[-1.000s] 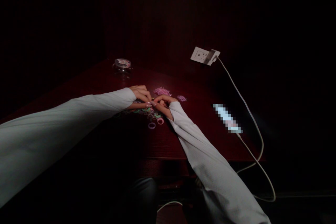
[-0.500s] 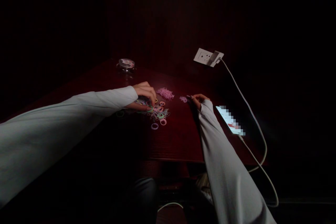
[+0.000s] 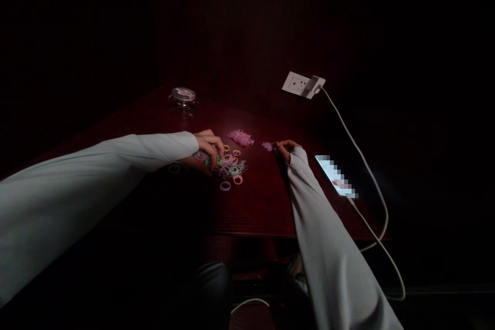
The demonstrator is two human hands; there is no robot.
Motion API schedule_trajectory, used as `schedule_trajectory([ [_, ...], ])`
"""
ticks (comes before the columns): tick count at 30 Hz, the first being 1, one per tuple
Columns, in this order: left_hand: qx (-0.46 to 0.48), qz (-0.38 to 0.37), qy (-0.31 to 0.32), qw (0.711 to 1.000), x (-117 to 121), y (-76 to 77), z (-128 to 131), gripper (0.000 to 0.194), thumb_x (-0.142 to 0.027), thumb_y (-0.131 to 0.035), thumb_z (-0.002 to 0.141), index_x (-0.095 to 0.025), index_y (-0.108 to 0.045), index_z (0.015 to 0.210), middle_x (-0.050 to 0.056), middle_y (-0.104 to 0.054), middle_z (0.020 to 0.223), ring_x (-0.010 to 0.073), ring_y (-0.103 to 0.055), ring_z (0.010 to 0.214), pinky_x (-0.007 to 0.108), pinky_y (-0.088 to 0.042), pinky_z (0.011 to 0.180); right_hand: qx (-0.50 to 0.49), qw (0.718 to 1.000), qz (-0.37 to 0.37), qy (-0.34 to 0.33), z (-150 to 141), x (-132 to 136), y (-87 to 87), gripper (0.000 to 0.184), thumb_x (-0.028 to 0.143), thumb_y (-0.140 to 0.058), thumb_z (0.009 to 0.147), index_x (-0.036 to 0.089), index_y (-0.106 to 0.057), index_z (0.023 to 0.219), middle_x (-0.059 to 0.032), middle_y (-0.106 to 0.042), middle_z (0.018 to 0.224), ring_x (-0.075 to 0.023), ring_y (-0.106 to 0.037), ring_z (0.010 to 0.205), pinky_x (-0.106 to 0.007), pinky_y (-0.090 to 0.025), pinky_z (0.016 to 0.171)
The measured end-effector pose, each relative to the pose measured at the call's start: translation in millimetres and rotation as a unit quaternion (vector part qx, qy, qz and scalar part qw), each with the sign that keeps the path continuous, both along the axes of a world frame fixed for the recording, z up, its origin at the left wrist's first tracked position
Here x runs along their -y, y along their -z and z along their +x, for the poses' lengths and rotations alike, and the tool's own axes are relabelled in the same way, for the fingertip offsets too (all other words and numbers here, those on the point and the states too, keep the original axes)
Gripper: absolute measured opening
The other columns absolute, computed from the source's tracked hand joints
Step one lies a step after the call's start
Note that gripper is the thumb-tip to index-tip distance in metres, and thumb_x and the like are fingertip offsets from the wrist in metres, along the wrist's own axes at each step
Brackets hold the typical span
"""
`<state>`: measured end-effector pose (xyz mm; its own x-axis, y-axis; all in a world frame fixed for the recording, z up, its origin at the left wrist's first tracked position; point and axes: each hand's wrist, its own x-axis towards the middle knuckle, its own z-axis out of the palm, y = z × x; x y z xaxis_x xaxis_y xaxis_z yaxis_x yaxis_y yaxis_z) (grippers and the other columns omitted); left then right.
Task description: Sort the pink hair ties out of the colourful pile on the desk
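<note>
On the dark red table [image 3: 251,211] lies a mixed pile of coloured hair ties [image 3: 232,161], thick rings among thin loops. My left hand [image 3: 206,145] curves over the pile's left side, thumb and fingers apart. Part of the pile is hidden beneath it. Behind sits a heap of thin pink elastic bands [image 3: 241,138]. To the right, my right hand [image 3: 286,147] has its fingertips pinched together at the edge of a small purple-pink clump of bands [image 3: 266,146]. Whatever is between those fingertips is too small and dark to make out.
A clear round jar with a printed lid [image 3: 183,99] stands at the back left. A lit phone [image 3: 333,175] lies right of my right forearm. Its white cable [image 3: 361,152] runs to a charger in the wall socket [image 3: 296,84]. The surroundings are very dark.
My left thumb has drawn back from the fingers, down and to the left, uncovering more hair ties. My right hand stays beside the small clump. The whole view has shifted slightly.
</note>
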<state>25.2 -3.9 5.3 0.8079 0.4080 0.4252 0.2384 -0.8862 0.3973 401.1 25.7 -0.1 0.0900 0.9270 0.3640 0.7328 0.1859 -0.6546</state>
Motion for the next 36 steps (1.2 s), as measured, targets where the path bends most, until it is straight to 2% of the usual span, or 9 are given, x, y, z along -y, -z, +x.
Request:
schedule_trajectory([
  [8,0.016,-0.002,-0.001,1.0,-2,2.2,4,0.043,-0.065,-0.078,0.095,-0.025,-0.083,0.078,0.007,-0.077,0.111,0.0227,-0.058,0.102,0.033,-0.044,0.098,-0.021,0.998,0.018,0.054,-13,7,-11.7,0.051,0.068,-0.053,0.091,0.022,-0.074,0.084,-0.0079,-0.075,0.075,-0.0221,-0.065,0.072,-0.031,-0.043,0.066],
  [14,0.026,-0.018,-0.014,0.999,3,0.8,8,0.06,-0.077,-0.067,0.097,-0.022,-0.082,0.075,0.009,-0.076,0.109,0.023,-0.058,0.102,0.034,-0.045,0.1,0.023,0.997,0.056,0.039,-19,6,-15.7,0.046,0.064,-0.054,0.094,0.024,-0.073,0.081,-0.0055,-0.074,0.076,-0.0216,-0.065,0.075,-0.032,-0.045,0.073],
  [16,0.03,-0.009,-0.021,0.999,5,-3.3,7,0.063,-0.078,-0.064,0.098,-0.022,-0.081,0.074,0.009,-0.076,0.109,0.0223,-0.058,0.101,0.034,-0.045,0.101,0.035,0.997,0.067,0.019,-24,8,-15.7,0.047,0.065,-0.053,0.096,0.024,-0.073,0.083,-0.0055,-0.074,0.078,-0.0222,-0.065,0.077,-0.032,-0.046,0.076],
  [19,0.031,-0.001,-0.037,0.999,6,-10.5,6,0.057,-0.072,-0.066,0.1,-0.022,-0.082,0.079,0.008,-0.076,0.111,0.0211,-0.058,0.099,0.033,-0.045,0.102,0.02,0.996,0.074,-0.038,-40,17,-16.0,0.05,0.067,-0.051,0.099,0.025,-0.073,0.085,-0.0051,-0.073,0.08,-0.0222,-0.064,0.078,-0.033,-0.046,0.078],
  [22,0.032,-0.002,-0.058,0.998,3,-16.3,4,0.048,-0.065,-0.07,0.101,-0.022,-0.082,0.084,0.007,-0.075,0.113,0.0206,-0.057,0.099,0.031,-0.044,0.101,0.016,0.987,0.086,-0.135,-69,35,-17.4,0.052,0.069,-0.052,0.102,0.024,-0.071,0.082,-0.0037,-0.071,0.08,-0.0213,-0.063,0.08,-0.033,-0.045,0.085],
  [26,0.05,0.006,-0.079,0.996,2,-20.2,5,0.041,-0.058,-0.073,0.102,-0.022,-0.082,0.086,0.006,-0.076,0.112,0.0207,-0.06,0.102,0.033,-0.045,0.103,0.05,0.958,0.041,-0.279,-112,60,-17.9,0.047,0.063,-0.056,0.106,0.026,-0.072,0.084,-0.0011,-0.068,0.076,-0.0204,-0.063,0.083,-0.036,-0.041,0.099],
  [28,0.066,0.001,-0.083,0.994,3,-20.4,6,0.038,-0.056,-0.074,0.101,-0.022,-0.081,0.086,0.006,-0.076,0.112,0.0209,-0.063,0.103,0.035,-0.047,0.104,0.053,0.954,0.027,-0.294,-128,66,-15.8,0.045,0.06,-0.056,0.108,0.025,-0.073,0.086,-0.0013,-0.069,0.079,-0.0204,-0.064,0.087,-0.035,-0.039,0.099],
  [30,0.091,-0.019,-0.084,0.992,4,-19.5,8,0.038,-0.055,-0.074,0.101,-0.02,-0.08,0.086,0.007,-0.076,0.113,0.0205,-0.066,0.103,0.035,-0.051,0.1,0.061,0.958,0.029,-0.28,-139,66,-11.9,0.045,0.057,-0.055,0.11,0.024,-0.072,0.084,-0.0015,-0.07,0.08,-0.02,-0.064,0.087,-0.034,-0.039,0.096],
  [36,0.132,-0.064,-0.082,0.986,4,-14.8,11,0.041,-0.055,-0.073,0.101,-0.017,-0.078,0.088,0.011,-0.077,0.112,0.0191,-0.071,0.1,0.025,-0.052,0.075,0.08,0.955,0.055,-0.28,-142,54,1.8,0.04,0.05,-0.06,0.11,0.023,-0.073,0.083,0.0017,-0.065,0.074,-0.0159,-0.062,0.077,-0.03,-0.039,0.089],
])
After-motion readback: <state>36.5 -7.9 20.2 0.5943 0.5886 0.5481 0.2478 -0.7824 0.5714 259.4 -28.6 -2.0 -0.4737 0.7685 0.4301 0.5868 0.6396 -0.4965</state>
